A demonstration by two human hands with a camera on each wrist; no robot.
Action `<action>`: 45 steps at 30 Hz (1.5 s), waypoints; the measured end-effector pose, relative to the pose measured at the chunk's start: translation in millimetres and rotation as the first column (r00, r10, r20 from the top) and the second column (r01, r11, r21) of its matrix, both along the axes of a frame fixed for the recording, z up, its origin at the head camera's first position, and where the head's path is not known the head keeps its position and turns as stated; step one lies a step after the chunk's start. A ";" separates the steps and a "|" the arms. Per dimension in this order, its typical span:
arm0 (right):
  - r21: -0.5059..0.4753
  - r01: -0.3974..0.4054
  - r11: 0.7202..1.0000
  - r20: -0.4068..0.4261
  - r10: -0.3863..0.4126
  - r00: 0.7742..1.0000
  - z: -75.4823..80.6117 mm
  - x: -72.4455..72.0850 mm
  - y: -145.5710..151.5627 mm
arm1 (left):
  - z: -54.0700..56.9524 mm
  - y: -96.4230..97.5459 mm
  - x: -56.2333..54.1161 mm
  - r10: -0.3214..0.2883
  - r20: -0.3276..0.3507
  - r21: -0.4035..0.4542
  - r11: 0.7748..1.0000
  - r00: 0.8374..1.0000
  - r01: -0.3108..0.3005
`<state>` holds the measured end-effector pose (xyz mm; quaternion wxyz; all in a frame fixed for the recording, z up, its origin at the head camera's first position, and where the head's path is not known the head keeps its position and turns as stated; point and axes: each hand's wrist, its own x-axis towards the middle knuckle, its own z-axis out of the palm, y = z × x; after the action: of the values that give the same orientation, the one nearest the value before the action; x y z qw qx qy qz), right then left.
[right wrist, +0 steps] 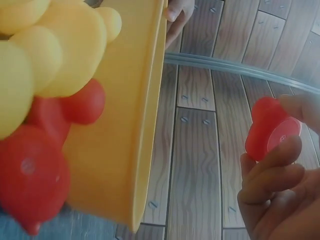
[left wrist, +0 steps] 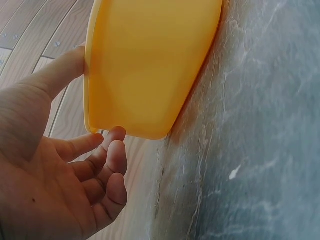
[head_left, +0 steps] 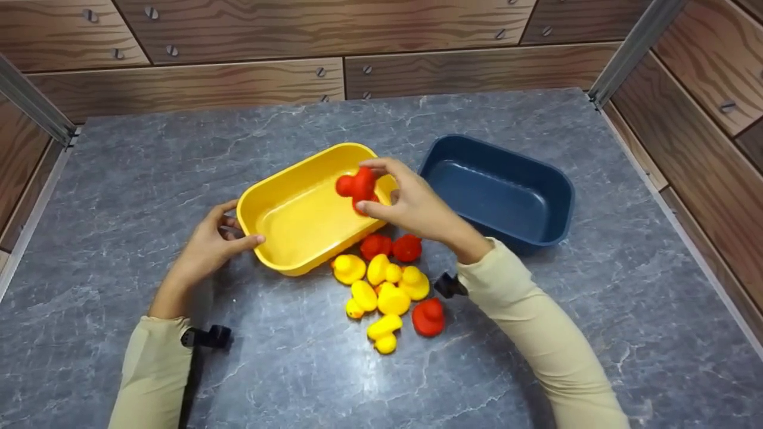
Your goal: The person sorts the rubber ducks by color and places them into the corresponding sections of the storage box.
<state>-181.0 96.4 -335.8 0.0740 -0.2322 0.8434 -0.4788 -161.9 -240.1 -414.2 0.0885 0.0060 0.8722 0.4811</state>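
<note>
My left hand [head_left: 208,241] grips the near-left end of a yellow bin [head_left: 298,170], thumb over the rim and a finger against the outside wall. In the left wrist view, the other fingers of that hand [left wrist: 65,170] curl loosely beneath the yellow bin [left wrist: 145,70]. Over the right part of the bin, my right hand [head_left: 411,199] pinches a red toy duck [head_left: 362,183] between thumb and fingers. The right wrist view shows this red duck [right wrist: 262,127] with its flat round base. The bin floor seen beside it is bare.
Several yellow ducks [head_left: 393,300] lie in a cluster on the grey marbled table [head_left: 286,369], in front of the yellow bin. Red ducks [head_left: 429,317] lie at the cluster's edges. A dark blue bin [head_left: 489,193] stands to the right, behind my right forearm. Wood-patterned panels [head_left: 238,89] surround the table.
</note>
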 end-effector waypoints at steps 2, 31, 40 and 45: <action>0.007 -0.003 1.000 -0.003 0.003 1.000 1.6 -2.3 -8.6 | -0.1 -0.5 0.2 0.000 -0.003 0.000 1.000 1.000 0.000; 0.190 0.019 0.982 -0.034 -0.013 0.999 -3.5 -25.5 -57.1 | -0.4 -0.5 -0.5 0.007 0.013 -0.008 1.000 1.000 -0.007; 0.190 -0.017 0.982 -0.022 0.022 1.000 -8.9 -18.0 -38.9 | 0.8 0.1 0.2 -0.010 0.013 -0.007 1.000 1.000 0.010; 0.163 -0.051 0.985 -0.036 0.058 0.998 -7.4 -9.9 -24.1 | -0.4 -0.2 0.1 -0.012 0.018 0.005 1.000 1.000 0.011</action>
<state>-190.9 72.3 -343.2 0.0885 -0.2582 0.8742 -0.4016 -161.8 -240.3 -414.6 0.0993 0.0068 0.8702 0.4826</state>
